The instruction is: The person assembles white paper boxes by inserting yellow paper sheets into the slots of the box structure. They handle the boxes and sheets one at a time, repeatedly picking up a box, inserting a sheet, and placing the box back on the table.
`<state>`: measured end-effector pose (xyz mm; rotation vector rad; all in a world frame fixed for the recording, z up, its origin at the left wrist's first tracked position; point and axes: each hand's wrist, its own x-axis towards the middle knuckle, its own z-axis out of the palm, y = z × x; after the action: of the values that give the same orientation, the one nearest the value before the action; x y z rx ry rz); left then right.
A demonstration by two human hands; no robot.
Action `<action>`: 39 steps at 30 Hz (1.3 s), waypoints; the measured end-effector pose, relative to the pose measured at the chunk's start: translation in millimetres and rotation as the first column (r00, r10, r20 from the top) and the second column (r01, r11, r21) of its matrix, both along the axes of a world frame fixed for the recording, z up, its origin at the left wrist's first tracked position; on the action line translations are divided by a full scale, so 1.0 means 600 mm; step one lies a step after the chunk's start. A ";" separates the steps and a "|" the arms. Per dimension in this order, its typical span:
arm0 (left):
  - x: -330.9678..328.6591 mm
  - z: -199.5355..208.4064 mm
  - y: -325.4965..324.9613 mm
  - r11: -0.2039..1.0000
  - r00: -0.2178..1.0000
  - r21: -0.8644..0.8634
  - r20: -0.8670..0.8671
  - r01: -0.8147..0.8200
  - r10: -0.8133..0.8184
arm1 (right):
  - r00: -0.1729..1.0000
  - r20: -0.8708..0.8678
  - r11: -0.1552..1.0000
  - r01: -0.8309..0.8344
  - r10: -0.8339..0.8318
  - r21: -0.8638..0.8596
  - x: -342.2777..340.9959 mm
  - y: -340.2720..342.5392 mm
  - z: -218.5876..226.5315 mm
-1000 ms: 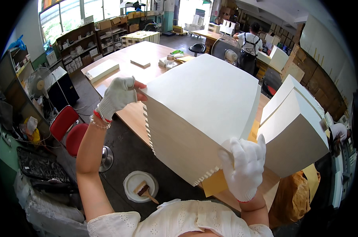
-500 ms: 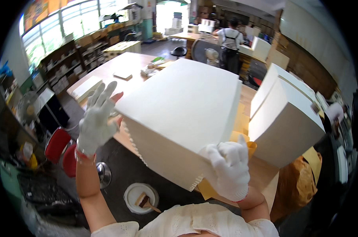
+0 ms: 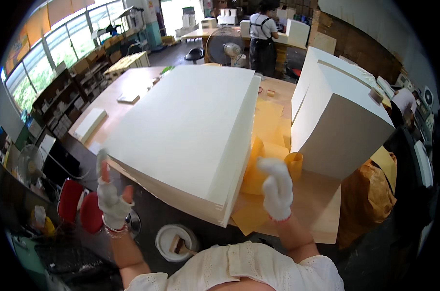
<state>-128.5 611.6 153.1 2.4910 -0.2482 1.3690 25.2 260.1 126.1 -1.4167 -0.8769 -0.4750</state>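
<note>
A large stack of white sheets lies on the wooden table before me, its near edge sloping toward my right. My left hand wears a white glove with bare fingertips showing. It is raised at the stack's near left corner, fingers apart and holding nothing. Off the stack's right side hovers my right hand, also gloved, its fingers stretched out and a little blurred. Between it and the stack are curled yellow-orange sheets. A taller white stack stands farther right, with a tape roll on top.
Below the table's near edge stands a white bucket with a wide brush across it. A red stool is at left. A brown bundle sits right of the table. Beyond are a floor fan and a person.
My right hand has let go of the stack's near right corner and opened, apart from it. The stack has come down flatter on the table. My left hand is lower. The view has shifted.
</note>
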 end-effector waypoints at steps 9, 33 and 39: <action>0.031 -0.523 -0.104 -0.878 0.998 -0.477 -0.025 0.041 0.060 | 0.045 -0.986 0.984 -0.077 0.163 0.160 0.178 0.040 -0.410; 0.089 -0.598 0.085 -0.831 0.978 -0.516 0.086 0.207 0.190 | 0.085 -0.957 0.960 -0.027 0.279 0.277 0.208 0.257 -0.448; 0.117 -0.618 0.267 -0.780 0.982 -0.598 0.075 0.182 0.172 | 0.049 -0.933 0.931 -0.105 0.356 0.350 0.244 0.412 -0.448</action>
<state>-58.5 771.7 -217.8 0.1971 0.8408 0.6558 171.5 507.4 -142.6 -0.9915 0.1640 0.7159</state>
